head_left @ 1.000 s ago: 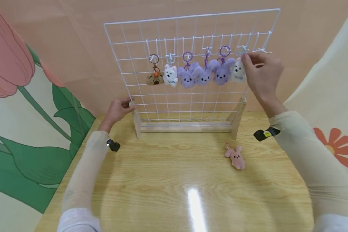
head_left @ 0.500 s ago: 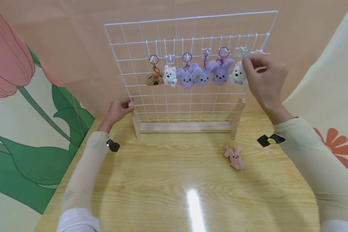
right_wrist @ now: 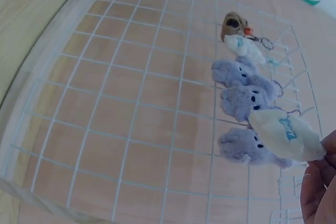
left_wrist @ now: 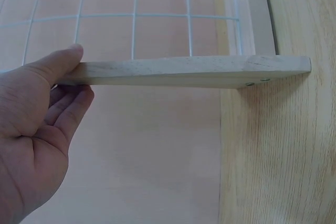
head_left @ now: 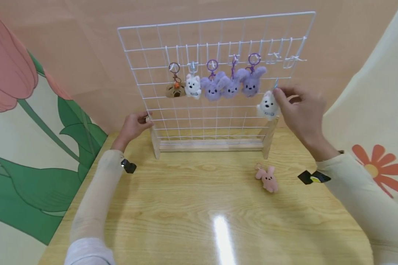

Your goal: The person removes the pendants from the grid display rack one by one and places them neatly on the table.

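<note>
— Where is the white plush keychain right now?

— It dangles from the right hand, whose fingertips pinch its pale blue clip. It hangs off the hooks, in front of the wire grid rack, near the rack's right wooden leg and below the purple bunny at the end of the hanging row.

— And the left hand?

— It holds the rack's left wooden leg: the thumb lies along the wood and the fingers curl loosely behind it.

— What else hangs on the rack?

— From left to right: a brown plush, a small white plush, then three purple bunnies side by side.

— Anything on the table?

— A pink bunny lies flat on the wood, in front of the right leg, below the right hand and well apart from it.
</note>
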### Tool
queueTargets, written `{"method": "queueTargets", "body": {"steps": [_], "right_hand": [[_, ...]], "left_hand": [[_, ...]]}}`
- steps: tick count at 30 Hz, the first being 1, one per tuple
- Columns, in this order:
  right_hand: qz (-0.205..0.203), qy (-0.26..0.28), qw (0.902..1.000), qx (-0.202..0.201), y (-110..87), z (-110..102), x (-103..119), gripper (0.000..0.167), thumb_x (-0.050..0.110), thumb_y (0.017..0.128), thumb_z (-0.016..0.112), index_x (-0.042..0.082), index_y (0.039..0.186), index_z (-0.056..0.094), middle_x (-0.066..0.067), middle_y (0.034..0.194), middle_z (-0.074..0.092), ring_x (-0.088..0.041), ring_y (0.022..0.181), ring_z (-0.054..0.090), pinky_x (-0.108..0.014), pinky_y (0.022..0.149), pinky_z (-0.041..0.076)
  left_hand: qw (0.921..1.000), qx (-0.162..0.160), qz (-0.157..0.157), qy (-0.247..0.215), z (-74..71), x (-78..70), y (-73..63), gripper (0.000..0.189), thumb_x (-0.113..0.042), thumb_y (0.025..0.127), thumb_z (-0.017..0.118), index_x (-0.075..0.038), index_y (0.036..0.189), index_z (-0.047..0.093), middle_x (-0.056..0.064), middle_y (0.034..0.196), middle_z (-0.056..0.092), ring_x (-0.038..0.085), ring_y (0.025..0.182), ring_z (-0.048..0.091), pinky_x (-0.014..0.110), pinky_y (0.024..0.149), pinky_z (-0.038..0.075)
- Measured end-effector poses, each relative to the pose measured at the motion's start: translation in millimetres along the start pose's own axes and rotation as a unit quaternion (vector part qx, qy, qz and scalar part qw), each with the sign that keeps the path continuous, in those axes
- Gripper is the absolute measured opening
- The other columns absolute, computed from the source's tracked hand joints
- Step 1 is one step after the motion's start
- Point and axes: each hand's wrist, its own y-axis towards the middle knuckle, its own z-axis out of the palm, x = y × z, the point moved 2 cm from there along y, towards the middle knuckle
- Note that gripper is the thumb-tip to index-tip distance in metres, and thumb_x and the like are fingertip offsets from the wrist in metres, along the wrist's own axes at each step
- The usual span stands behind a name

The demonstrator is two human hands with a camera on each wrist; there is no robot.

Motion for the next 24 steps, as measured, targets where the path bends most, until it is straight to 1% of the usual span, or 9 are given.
{"method": "queueTargets", "body": {"steps": [3,8,10,14,16,22,24], "right_hand": [[-0.012,-0.004,0.9998,0.014,-10.3,0,-3,0.019,0.02,0.094,0.074,0.001,0.095,0.081,0.014,0.084,0.071,0.004,0.068,0.061,-0.008,0.063,0.049],[-0.04,-0.009,0.9986,0.035,-24.9,-1,-10,0.021,0.016,0.095,0.073,-0.003,0.095,0.079,-0.011,0.088,0.076,0.008,0.073,0.06,-0.006,0.066,0.049],[-0.048,-0.011,0.9978,0.044,-30.1,-1,-14,0.02,0.014,0.095,0.073,-0.005,0.096,0.079,-0.016,0.09,0.076,0.01,0.075,0.059,-0.005,0.067,0.048],[-0.055,-0.021,0.9964,0.06,-40.7,0,-26,0.018,0.011,0.095,0.073,-0.006,0.096,0.078,-0.017,0.09,0.077,0.014,0.076,0.057,-0.003,0.067,0.048],[-0.056,-0.026,0.9959,0.066,-46.2,1,-32,0.017,0.011,0.095,0.074,-0.006,0.096,0.078,-0.017,0.091,0.077,0.016,0.077,0.057,-0.002,0.068,0.047],[-0.047,-0.028,0.9954,0.079,-64.1,6,-50,0.015,0.01,0.095,0.074,-0.004,0.098,0.078,-0.017,0.092,0.076,0.017,0.08,0.056,-0.001,0.07,0.046],[-0.045,-0.026,0.9948,0.087,-71.1,9,-56,0.014,0.009,0.094,0.075,-0.004,0.097,0.078,-0.017,0.091,0.076,0.016,0.08,0.056,-0.001,0.069,0.047]], "left_hand": [[1.0,-0.002,0.001,0.004,-0.3,0.7,0.0,0.044,-0.009,0.097,0.072,0.004,0.137,0.06,0.027,0.141,0.058,0.039,0.121,0.064,0.043,0.1,0.056],[0.9999,-0.008,0.008,0.007,0.5,1.8,1.1,0.044,-0.007,0.096,0.073,0.004,0.137,0.061,0.028,0.139,0.059,0.039,0.12,0.065,0.04,0.099,0.057],[0.9998,-0.01,0.011,0.01,1.0,1.9,1.1,0.043,-0.007,0.096,0.073,0.004,0.136,0.062,0.028,0.138,0.059,0.039,0.119,0.065,0.04,0.099,0.057],[0.9997,-0.011,0.014,0.019,1.6,1.5,-0.2,0.042,-0.008,0.096,0.073,0.003,0.135,0.063,0.027,0.137,0.061,0.038,0.118,0.066,0.044,0.099,0.057],[0.9996,-0.011,0.013,0.02,1.7,2.4,0.4,0.043,-0.009,0.095,0.073,0.003,0.135,0.063,0.027,0.137,0.061,0.038,0.118,0.066,0.043,0.099,0.057],[0.9997,-0.014,0.008,0.02,1.9,7.4,4.8,0.046,-0.013,0.095,0.074,0.003,0.137,0.062,0.024,0.138,0.061,0.036,0.119,0.065,0.028,0.095,0.058],[0.9996,-0.016,0.009,0.023,1.8,8.1,5.0,0.045,-0.013,0.095,0.075,0.003,0.136,0.063,0.024,0.138,0.061,0.035,0.119,0.065,0.026,0.094,0.058]]}}
